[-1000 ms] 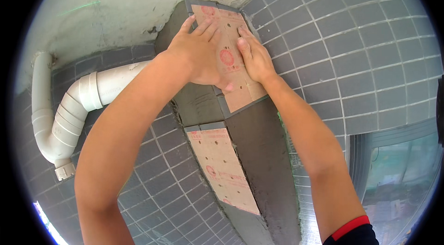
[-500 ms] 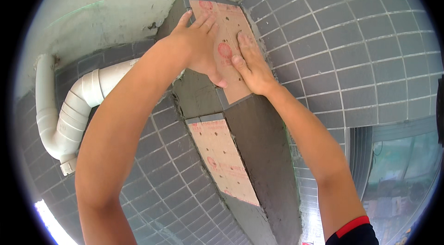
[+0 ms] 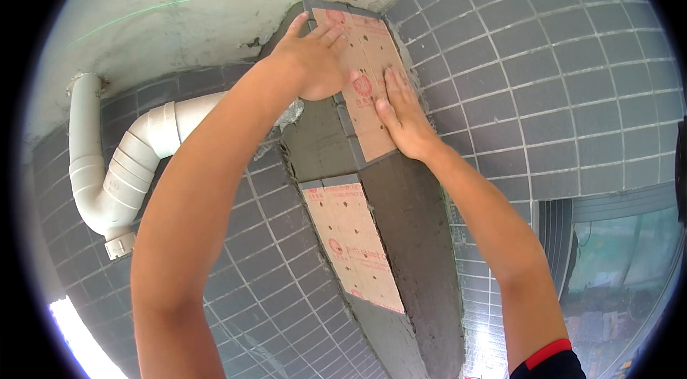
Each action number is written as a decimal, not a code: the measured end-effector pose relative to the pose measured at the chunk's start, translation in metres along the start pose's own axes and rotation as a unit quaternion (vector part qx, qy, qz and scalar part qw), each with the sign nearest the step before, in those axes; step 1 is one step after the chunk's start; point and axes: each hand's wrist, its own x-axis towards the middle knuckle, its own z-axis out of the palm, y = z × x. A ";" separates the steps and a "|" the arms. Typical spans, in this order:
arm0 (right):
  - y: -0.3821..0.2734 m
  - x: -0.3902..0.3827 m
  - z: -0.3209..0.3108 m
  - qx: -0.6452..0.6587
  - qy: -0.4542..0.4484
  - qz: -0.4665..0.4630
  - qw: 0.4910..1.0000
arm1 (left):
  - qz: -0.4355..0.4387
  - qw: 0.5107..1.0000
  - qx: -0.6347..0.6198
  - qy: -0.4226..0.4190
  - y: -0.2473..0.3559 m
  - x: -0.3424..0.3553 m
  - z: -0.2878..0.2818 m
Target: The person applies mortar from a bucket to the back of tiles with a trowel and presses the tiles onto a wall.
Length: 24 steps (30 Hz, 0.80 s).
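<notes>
No packages, labels, signs, screens

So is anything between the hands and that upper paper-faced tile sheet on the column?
Nothing visible. The left hand and right hand both lie flat, directly on the upper tile sheet, pressing it against the grey column.

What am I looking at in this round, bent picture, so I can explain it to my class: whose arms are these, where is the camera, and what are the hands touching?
The camera sits on a person's head; its wide lens bends straight lines. The two bare arms are that person's own. The left hand and right hand press flat on a paper-faced sheet of small tiles at the top of a grey mortar-covered column. Nothing is gripped. A second paper-faced sheet sits lower on the column. Around it are grey tiled walls, and a white drain pipe is at the left.
</notes>
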 end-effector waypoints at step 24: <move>-0.033 0.121 -0.001 0.058 0.040 -0.021 0.997 | -0.025 0.988 0.013 0.150 -0.028 0.010 0.010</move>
